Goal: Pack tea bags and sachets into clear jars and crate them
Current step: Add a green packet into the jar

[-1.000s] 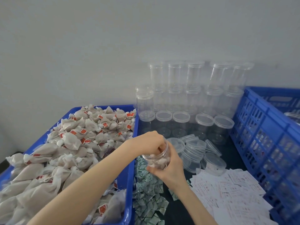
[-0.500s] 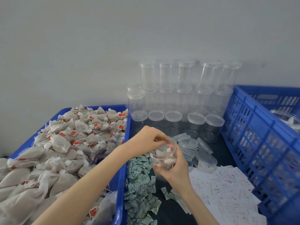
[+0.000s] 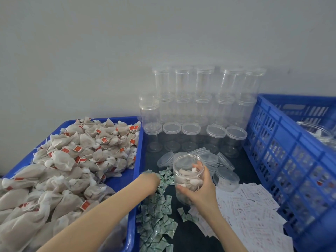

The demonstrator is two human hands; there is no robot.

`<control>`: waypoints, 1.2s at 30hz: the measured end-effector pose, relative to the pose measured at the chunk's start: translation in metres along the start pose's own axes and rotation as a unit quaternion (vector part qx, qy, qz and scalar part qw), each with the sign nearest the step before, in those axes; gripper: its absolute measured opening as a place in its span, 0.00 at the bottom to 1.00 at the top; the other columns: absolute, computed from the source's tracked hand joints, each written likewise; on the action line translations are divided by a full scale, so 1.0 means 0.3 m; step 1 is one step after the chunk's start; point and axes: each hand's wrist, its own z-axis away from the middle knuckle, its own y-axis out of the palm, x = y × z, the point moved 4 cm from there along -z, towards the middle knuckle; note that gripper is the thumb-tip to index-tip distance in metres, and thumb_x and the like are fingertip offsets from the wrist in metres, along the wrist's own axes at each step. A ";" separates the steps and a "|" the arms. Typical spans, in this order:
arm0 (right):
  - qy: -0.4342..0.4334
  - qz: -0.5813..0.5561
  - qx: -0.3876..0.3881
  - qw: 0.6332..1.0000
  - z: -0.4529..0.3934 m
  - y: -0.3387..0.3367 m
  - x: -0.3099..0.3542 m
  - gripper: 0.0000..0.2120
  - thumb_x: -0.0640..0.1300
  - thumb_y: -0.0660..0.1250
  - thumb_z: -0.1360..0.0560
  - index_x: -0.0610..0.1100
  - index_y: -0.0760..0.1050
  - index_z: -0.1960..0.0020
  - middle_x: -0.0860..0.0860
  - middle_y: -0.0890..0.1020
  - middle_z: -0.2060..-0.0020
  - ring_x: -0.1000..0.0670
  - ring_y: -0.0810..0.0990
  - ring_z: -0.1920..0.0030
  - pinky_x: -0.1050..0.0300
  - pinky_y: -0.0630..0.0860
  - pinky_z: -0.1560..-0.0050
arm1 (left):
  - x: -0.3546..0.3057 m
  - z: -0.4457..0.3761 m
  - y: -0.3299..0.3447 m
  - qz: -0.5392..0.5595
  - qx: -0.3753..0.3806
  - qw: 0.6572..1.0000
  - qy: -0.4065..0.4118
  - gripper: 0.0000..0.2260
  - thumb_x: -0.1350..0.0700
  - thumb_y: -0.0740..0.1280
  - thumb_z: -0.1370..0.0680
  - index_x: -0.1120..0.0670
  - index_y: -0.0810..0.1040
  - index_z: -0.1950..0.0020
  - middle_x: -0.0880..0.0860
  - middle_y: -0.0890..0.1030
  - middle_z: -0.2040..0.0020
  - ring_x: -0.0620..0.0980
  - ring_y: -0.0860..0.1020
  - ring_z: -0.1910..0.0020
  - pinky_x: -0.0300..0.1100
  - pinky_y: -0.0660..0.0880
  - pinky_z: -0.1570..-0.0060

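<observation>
Right fingers: curled round the open clear jar, thumb across its near side at lower centre of the frame, fingertips showing through the far wall; the right hand holds it upright above the dark table.
Left fingers: down among the green sachets, just left of the jar; the left hand hides them, so I cannot tell whether they are spread or pinching one.
What changed: half a second ago the left hand was at the jar's mouth; it has now dropped to the sachet pile, and the jar has been drawn nearer and lower.
Jar contents: several tea bags, filling roughly the lower half to two thirds; no lid on.
Meaning: bag loading looks finished for this jar, and a sachet is likely the next item in.
Tea bag supply: heaped in the blue tray, left of frame.
Loose lids: just behind and right of the jar.
White paper slips: lower right.
Empty jars: stacked against the wall, upper centre.
Blue crate: right edge, already holding at least one jar.
</observation>
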 end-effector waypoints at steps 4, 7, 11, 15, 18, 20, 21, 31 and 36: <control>-0.002 0.002 0.001 1.000 0.001 -0.010 -0.001 0.41 0.36 0.83 0.38 0.61 0.67 0.37 0.61 0.77 0.41 0.71 0.74 0.43 0.78 0.70 0.47 | -0.011 -0.006 0.012 -0.015 -0.001 1.000 -0.005 0.18 0.66 0.63 0.21 0.63 0.71 0.31 0.61 0.70 0.30 0.60 0.70 0.32 0.55 0.70 0.39; -0.006 0.008 0.002 1.000 0.000 -0.011 0.001 0.42 0.37 0.84 0.38 0.62 0.66 0.36 0.61 0.77 0.40 0.70 0.74 0.42 0.77 0.70 0.47 | -0.012 0.010 0.003 -0.012 -0.006 1.000 -0.006 0.17 0.68 0.60 0.21 0.63 0.70 0.32 0.61 0.70 0.31 0.61 0.71 0.33 0.54 0.71 0.39; -0.009 0.015 -0.001 1.000 -0.003 -0.013 -0.002 0.42 0.38 0.84 0.39 0.62 0.66 0.35 0.62 0.78 0.43 0.70 0.75 0.42 0.77 0.71 0.48 | -0.015 0.032 -0.012 -0.014 -0.013 1.000 -0.003 0.14 0.68 0.59 0.21 0.64 0.73 0.36 0.59 0.74 0.35 0.60 0.74 0.37 0.52 0.72 0.41; -0.004 0.014 0.002 1.000 0.003 -0.017 -0.009 0.42 0.37 0.84 0.39 0.63 0.67 0.35 0.66 0.79 0.45 0.69 0.75 0.43 0.76 0.71 0.48 | 0.004 0.065 -0.058 -0.008 -0.060 0.998 -0.017 0.12 0.68 0.59 0.21 0.62 0.75 0.39 0.58 0.76 0.39 0.58 0.77 0.42 0.47 0.73 0.51; 0.004 0.013 0.007 1.000 0.012 -0.018 -0.018 0.41 0.38 0.84 0.39 0.63 0.67 0.37 0.64 0.80 0.44 0.68 0.76 0.43 0.75 0.72 0.48 | 0.043 0.114 -0.149 0.015 -0.144 0.989 -0.038 0.12 0.64 0.60 0.21 0.58 0.77 0.40 0.57 0.78 0.41 0.58 0.79 0.46 0.48 0.73 0.54; 0.008 0.018 0.015 1.000 0.017 -0.013 -0.015 0.41 0.41 0.84 0.40 0.63 0.67 0.37 0.63 0.78 0.43 0.68 0.75 0.42 0.76 0.71 0.47 | 0.073 0.157 -0.234 0.044 -0.227 0.972 -0.043 0.12 0.61 0.61 0.20 0.53 0.78 0.40 0.55 0.78 0.43 0.56 0.80 0.47 0.48 0.76 0.52; 0.011 0.021 0.019 1.000 0.019 -0.010 -0.015 0.42 0.42 0.85 0.39 0.64 0.66 0.36 0.63 0.76 0.41 0.69 0.74 0.42 0.76 0.71 0.47 | 0.085 0.185 -0.277 0.071 -0.275 0.958 -0.037 0.11 0.59 0.61 0.20 0.51 0.79 0.41 0.53 0.79 0.43 0.54 0.80 0.48 0.47 0.77 0.51; 0.027 0.025 0.036 0.999 0.015 0.002 -0.004 0.50 0.54 0.83 0.43 0.51 0.64 0.26 0.52 0.77 0.35 0.51 0.77 0.35 0.45 0.75 0.34 | -0.062 0.227 -0.364 0.280 -0.243 0.916 0.152 0.04 0.54 0.71 0.27 0.47 0.77 0.56 0.46 0.83 0.54 0.45 0.80 0.54 0.46 0.79 0.52; 0.019 0.014 0.038 0.999 0.026 -0.015 -0.002 0.49 0.52 0.83 0.44 0.55 0.66 0.27 0.59 0.79 0.39 0.56 0.80 0.40 0.57 0.78 0.40 | -0.126 0.196 -0.370 0.092 -0.299 0.944 0.102 0.05 0.53 0.68 0.25 0.47 0.80 0.50 0.51 0.81 0.50 0.54 0.80 0.52 0.42 0.68 0.60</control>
